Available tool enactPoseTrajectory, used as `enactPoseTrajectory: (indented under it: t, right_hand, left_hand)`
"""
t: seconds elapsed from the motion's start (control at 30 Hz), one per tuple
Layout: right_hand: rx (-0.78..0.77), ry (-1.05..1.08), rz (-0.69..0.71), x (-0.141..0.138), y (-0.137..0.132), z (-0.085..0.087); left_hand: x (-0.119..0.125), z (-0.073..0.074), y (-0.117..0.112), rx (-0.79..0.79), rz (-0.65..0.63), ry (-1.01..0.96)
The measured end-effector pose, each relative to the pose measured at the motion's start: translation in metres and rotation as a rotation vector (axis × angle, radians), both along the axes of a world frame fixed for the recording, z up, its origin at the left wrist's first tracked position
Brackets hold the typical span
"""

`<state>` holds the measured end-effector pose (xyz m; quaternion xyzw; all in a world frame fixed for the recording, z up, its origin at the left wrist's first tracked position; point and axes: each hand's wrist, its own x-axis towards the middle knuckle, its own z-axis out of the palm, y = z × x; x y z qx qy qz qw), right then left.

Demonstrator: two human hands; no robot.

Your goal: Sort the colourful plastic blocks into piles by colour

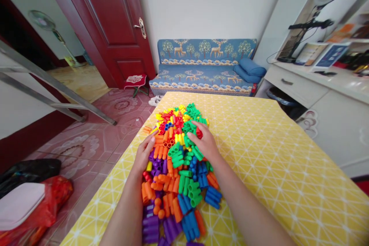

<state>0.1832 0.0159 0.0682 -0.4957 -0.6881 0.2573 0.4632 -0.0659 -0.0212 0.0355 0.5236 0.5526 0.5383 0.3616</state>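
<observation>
A long heap of plastic building pieces shaped like joined tubes covers the left part of the table. Along the heap's left edge rests my left hand [144, 153], fingers stretched out beside orange tube pieces [160, 152]. My right hand [206, 144] lies at the heap's right side, thumb and forefinger apart over green tube pieces [188, 127]. A red piece [199, 133] shows between those fingers; a firm grip on it is not visible. Nearer me are blue pieces [190, 226], purple pieces [150, 229] and more green pieces [194, 193]. Yellow and red pieces mix at the far end.
The table [259, 153] has a yellow patterned cloth. Beyond it stands a blue sofa [198, 73], with a red stool [135, 81] near the door. A white cabinet [325, 103] is at the right. Bags [54, 196] lie on the floor at the left, below a metal ladder-like frame [52, 102].
</observation>
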Motion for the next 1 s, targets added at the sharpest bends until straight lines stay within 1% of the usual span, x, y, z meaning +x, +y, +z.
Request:
enactPoseTrajectory:
  t: [0.1, 0.17, 0.27, 0.3, 0.37, 0.4, 0.43, 0.47, 0.5, 0.57, 0.6, 0.63, 0.7, 0.77, 0.87, 1.0]
  right_hand:
    - [0.042, -0.122, 0.072, -0.028, -0.015, 0.022]
    - [0.079, -0.244, 0.133, -0.047, -0.029, 0.032]
    - [0.132, -0.388, 0.211, -0.066, -0.05, 0.041]
    - [0.159, -0.393, 0.24, -0.068, -0.056, 0.042]
    - [0.222, -0.327, 0.297, -0.063, -0.064, 0.041]
    - [0.253, -0.268, 0.295, -0.056, -0.066, 0.039]
    - [0.276, -0.205, 0.257, -0.046, -0.066, 0.034]
    - [0.282, -0.147, 0.177, -0.033, -0.064, 0.027]
    - [0.263, -0.105, 0.067, -0.02, -0.061, 0.019]
    - [0.158, -0.075, -0.164, 0.006, -0.054, -0.003]
    - [0.083, -0.085, -0.241, 0.017, -0.051, -0.014]
    - [0.021, -0.101, -0.289, 0.024, -0.05, -0.025]
    - [-0.042, -0.131, -0.307, 0.031, -0.052, -0.04]
    - [-0.036, -0.127, -0.277, 0.027, -0.057, -0.048]
    - [-0.042, -0.055, -0.234, 0.016, -0.062, -0.049]
    - [-0.059, 0.051, -0.153, 0.011, -0.06, -0.051]
  left_hand:
    - [0.002, 0.001, -0.001, -0.006, -0.024, -0.014]
    - [0.002, 0.001, -0.001, 0.005, -0.028, -0.012]
    - [0.003, 0.002, -0.002, 0.025, -0.01, 0.01]
    - [0.003, 0.002, -0.001, 0.04, 0.005, 0.028]
    - [0.003, -0.001, -0.001, 0.091, 0.065, 0.091]
    - [0.003, -0.002, 0.0, 0.122, 0.114, 0.127]
    - [0.002, -0.003, 0.0, 0.143, 0.174, 0.155]
    - [0.002, -0.004, 0.0, 0.146, 0.244, 0.166]
    - [0.002, -0.005, 0.0, 0.128, 0.312, 0.159]
    - [0.002, -0.005, -0.001, 0.054, 0.41, 0.129]
    - [0.002, -0.005, -0.001, 0.016, 0.428, 0.13]
    - [0.002, -0.004, -0.001, -0.018, 0.417, 0.146]
    - [0.003, -0.002, -0.002, -0.067, 0.353, 0.221]
    - [0.004, 0.0, -0.001, -0.102, 0.305, 0.295]
    - [0.008, 0.001, -0.001, -0.126, 0.317, 0.348]
    - [0.013, -0.001, 0.0, -0.097, 0.336, 0.292]
